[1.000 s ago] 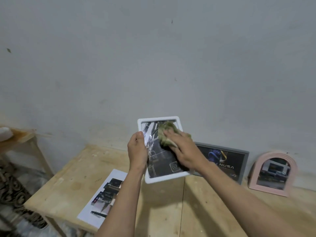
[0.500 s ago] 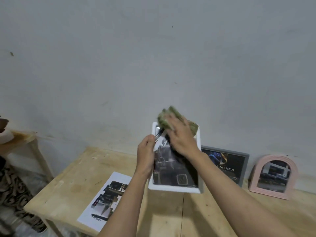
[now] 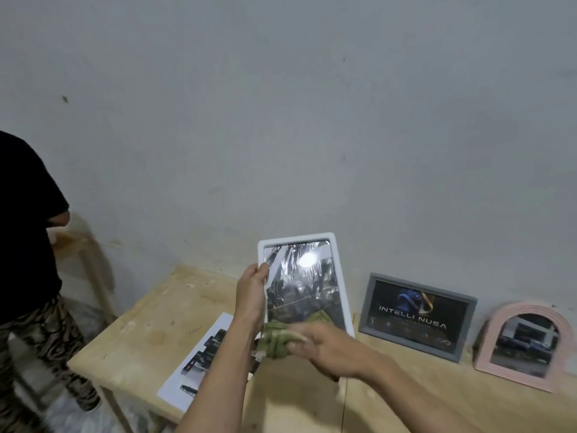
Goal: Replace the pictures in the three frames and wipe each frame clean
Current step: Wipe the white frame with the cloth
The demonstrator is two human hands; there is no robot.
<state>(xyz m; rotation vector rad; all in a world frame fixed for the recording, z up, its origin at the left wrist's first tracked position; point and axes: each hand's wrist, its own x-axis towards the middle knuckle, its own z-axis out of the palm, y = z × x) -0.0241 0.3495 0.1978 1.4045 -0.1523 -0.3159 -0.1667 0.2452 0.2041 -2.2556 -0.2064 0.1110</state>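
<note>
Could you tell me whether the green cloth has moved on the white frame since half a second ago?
Yes. The cloth has gone from the white frame's top edge down to its bottom.

Motion-blurred right hand (image 3: 324,348) hiding white frame's (image 3: 340,276) bottom edge

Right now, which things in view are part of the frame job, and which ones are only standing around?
Job: white frame in the left hand; green cloth in the right hand; grey frame; pink arched frame; printed sheet.

Around: wooden table; small side table; another person.
</note>
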